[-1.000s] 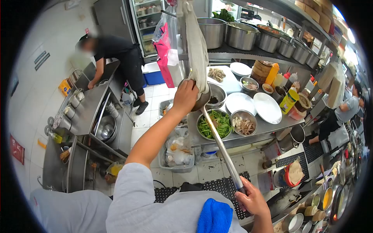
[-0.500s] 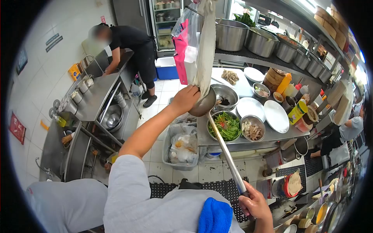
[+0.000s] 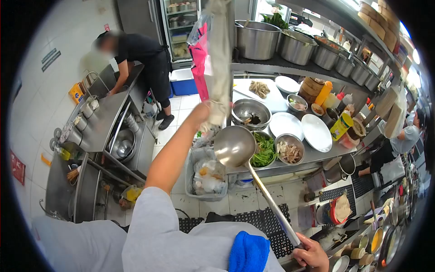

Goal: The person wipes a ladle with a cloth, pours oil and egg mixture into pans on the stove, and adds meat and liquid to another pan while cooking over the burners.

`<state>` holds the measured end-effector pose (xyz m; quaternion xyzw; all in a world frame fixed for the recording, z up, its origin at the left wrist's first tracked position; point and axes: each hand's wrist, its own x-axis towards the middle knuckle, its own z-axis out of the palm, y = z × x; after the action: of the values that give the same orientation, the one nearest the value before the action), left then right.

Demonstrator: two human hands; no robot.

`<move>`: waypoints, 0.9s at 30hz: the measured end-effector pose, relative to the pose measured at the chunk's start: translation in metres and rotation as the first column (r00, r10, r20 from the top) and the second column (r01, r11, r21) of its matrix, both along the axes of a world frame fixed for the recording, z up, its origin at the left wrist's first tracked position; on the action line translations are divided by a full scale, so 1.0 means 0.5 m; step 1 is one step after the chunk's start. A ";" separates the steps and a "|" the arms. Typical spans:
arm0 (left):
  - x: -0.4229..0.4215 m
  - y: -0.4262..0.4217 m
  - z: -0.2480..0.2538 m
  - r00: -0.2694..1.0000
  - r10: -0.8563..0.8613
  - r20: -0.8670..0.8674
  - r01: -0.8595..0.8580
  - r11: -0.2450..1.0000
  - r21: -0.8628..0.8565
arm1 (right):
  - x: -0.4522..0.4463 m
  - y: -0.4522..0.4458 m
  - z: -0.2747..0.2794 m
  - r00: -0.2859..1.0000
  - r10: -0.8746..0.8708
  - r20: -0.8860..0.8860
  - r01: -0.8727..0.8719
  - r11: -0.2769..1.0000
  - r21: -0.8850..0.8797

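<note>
A long off-white cloth (image 3: 220, 59) hangs down at the top middle. My left hand (image 3: 200, 113), somewhat blurred, is closed on its lower end. Just below, the large metal ladle (image 3: 235, 146) shows its round bowl, apart from the cloth. My right hand (image 3: 311, 252) grips the far end of the ladle's handle, near the bottom right. Behind the ladle bowl are a bowl of green vegetables (image 3: 264, 152), partly covered by it, and a steel bowl with dark sauce (image 3: 251, 114).
White plates (image 3: 317, 133), a bowl of sliced meat (image 3: 290, 149) and sauce bottles (image 3: 323, 94) crowd the counter. Steel pots (image 3: 257, 41) line the shelf above. A plastic bin (image 3: 207, 179) stands below. Another person (image 3: 145, 52) bends over the sink at left.
The ladle bowl has come away from the cloth, down and towards me. My right hand has moved down and right with the handle. My left hand stays at the cloth.
</note>
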<state>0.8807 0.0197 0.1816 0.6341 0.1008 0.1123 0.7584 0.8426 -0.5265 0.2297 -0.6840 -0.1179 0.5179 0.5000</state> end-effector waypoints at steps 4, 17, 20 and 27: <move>0.021 -0.103 0.060 0.883 -0.449 0.135 0.468 0.866 -0.179 | 0.005 -0.014 -0.001 0.999 -0.035 0.036 0.034 0.999 0.036; 0.016 -0.199 -0.011 0.867 0.179 0.466 0.205 0.724 -0.659 | -0.055 0.036 -0.077 0.947 -0.139 -0.291 0.232 0.920 0.315; 0.022 -0.257 0.017 0.821 0.354 0.448 0.040 0.747 -0.663 | -0.061 0.066 -0.089 0.863 -0.140 -0.485 0.346 0.863 0.367; 0.016 -0.407 -0.044 0.845 0.111 0.523 0.236 0.800 -0.551 | -0.047 0.088 -0.095 0.861 -0.508 0.005 0.453 0.772 0.447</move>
<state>0.8888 -0.1837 0.1595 0.3100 -0.1044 0.2191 0.9192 0.8189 -0.4826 0.1820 -0.5947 -0.0817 0.2893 0.7456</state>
